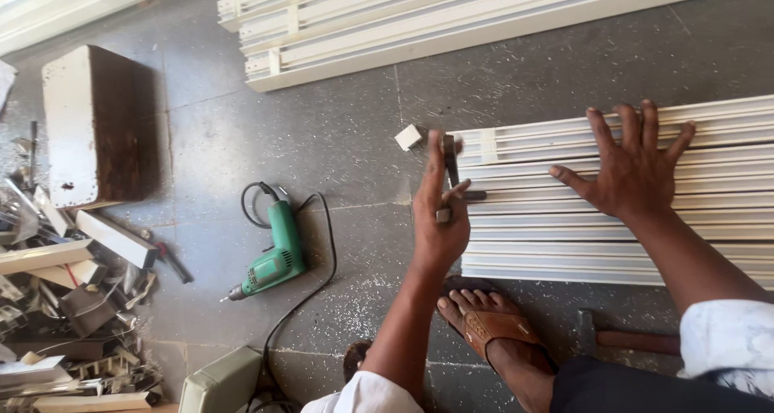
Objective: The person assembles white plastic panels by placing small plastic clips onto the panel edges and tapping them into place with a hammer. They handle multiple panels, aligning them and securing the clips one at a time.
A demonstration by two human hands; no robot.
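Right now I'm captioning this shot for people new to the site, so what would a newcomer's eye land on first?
Two bare hands over a stack of white slatted profiles on the grey floor: the right hand pressed flat with fingers spread, the left hand at the stack's end gripping a dark metal tool. Next, the green electric drill lying to the left, its black cord looping, and beyond it a pile of metal offcuts at the left edge.
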